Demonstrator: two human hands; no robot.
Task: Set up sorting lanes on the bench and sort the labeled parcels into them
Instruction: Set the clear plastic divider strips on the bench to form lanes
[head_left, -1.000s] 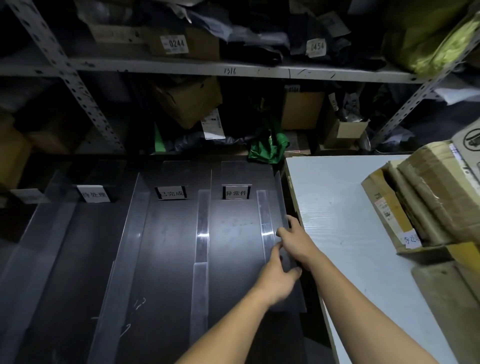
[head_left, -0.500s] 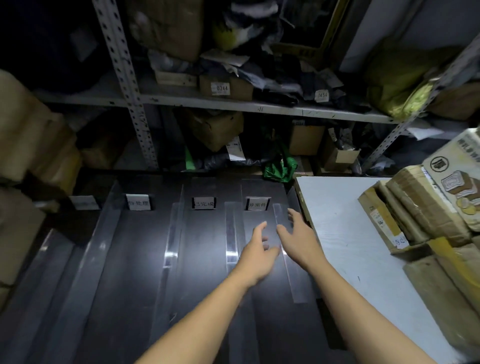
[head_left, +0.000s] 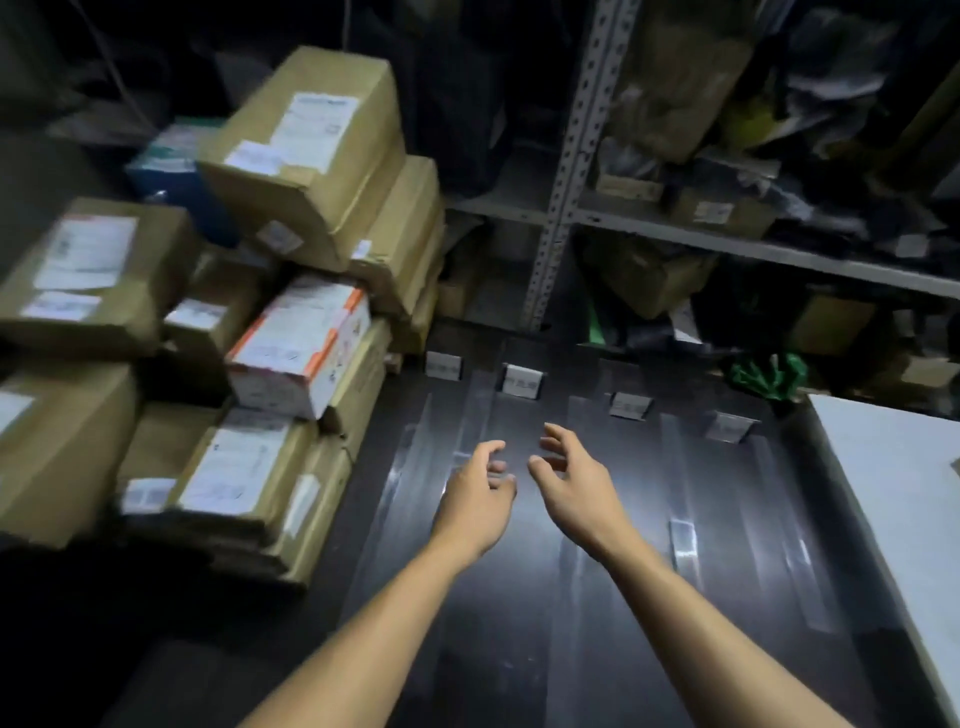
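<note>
Both hands hover over the dark bench (head_left: 597, 623), left hand (head_left: 475, 501) and right hand (head_left: 574, 480) loosely spread, fingers relaxed, grasping nothing.

**Both hands reaching forward, empty**

Both bare forearms are stretching forward from the bottom edge of the view, converging toward each other. The left hand (head_left: 475, 499) is hanging palm down with its fingers loosely curled, holding nothing. The right hand (head_left: 574, 480) is sitting just beside the left hand, slightly farther forward, its fingers spread and lightly bent, thumb pointing toward the left hand. The two hands are near each other but not touching.
</note>
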